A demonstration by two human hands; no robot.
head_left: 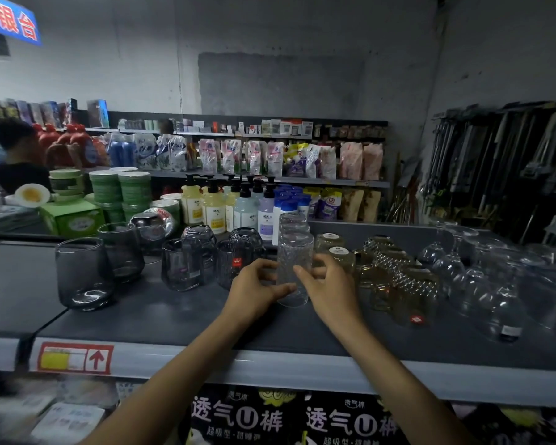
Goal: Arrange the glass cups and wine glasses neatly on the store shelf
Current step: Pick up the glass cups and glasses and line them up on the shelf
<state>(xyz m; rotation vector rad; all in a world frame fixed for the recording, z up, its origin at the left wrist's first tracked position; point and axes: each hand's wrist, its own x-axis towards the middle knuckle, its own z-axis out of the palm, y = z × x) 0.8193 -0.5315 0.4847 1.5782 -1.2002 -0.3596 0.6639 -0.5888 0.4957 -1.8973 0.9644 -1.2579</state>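
Head view: a tall clear glass [294, 268] with a dimpled wall stands near the middle of the dark grey shelf [174, 319], in front of a row of like glasses that runs to the back edge. It looks empty. Left of it stand smoky grey tumblers [83, 273], nothing in them, spread toward the left end. Just right of it are amber mugs [398, 284] packed close together, and beyond them, toward the right end, wine glasses [446, 261] crowded together; whether these stand on foot or rim I cannot tell.

The left hand [254, 285] grips the tall clear glass from its left side, thumb low on the front and fingers curled round behind. The right hand [329, 287] holds the same glass from the right, fingers wrapped narrowly about the wall.

The front edge of the shelf carries a red and yellow price label [74, 358] near the left corner. Behind the back edge stand pump bottles [214, 207] and stacked green bowls [135, 187]; farther off, wall shelves hold refill pouches [254, 155] under a bare grey wall [280, 81]
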